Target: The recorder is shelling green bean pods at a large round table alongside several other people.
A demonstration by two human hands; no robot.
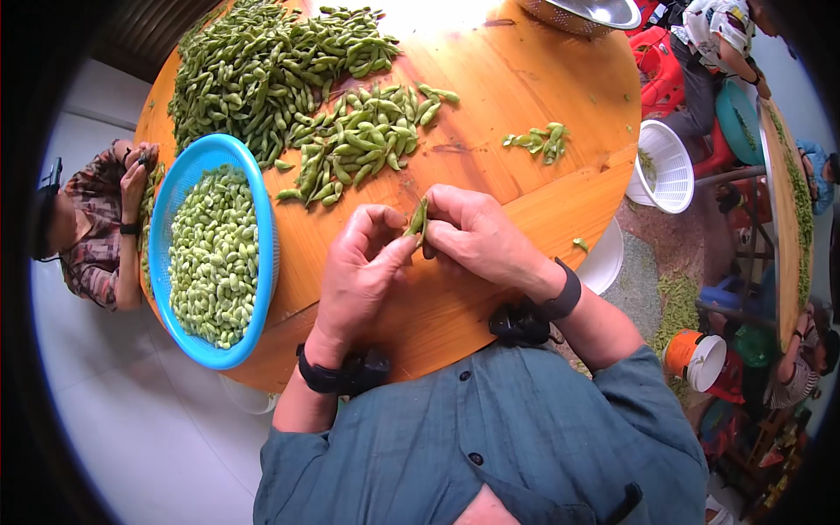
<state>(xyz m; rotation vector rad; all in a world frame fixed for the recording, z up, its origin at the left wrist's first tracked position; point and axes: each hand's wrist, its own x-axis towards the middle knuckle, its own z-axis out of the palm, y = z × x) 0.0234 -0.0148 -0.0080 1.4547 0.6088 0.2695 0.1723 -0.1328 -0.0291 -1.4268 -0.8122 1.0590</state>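
Observation:
Between my two hands, over the near part of the round wooden table, is a green edamame pod [419, 219]. My left hand [366, 262] pinches its lower end with thumb and fingers. My right hand [472, 229] grips the same pod from the other side, fingers curled around it. Left of my hands stands a blue plastic basket [268, 254] holding many shelled green beans [214, 254]. Just beyond my hands lies a small heap of edamame pods [363, 144], joined to a much larger pile of pods [249, 74] at the far left.
A few pods or husks [541, 140] lie on the table's right side [490, 96]. A metal colander [586, 13] sits at the far edge. Beyond the right edge are a white basket [667, 166] and an orange-and-white bucket [696, 359]. Other people work at the left and at another table.

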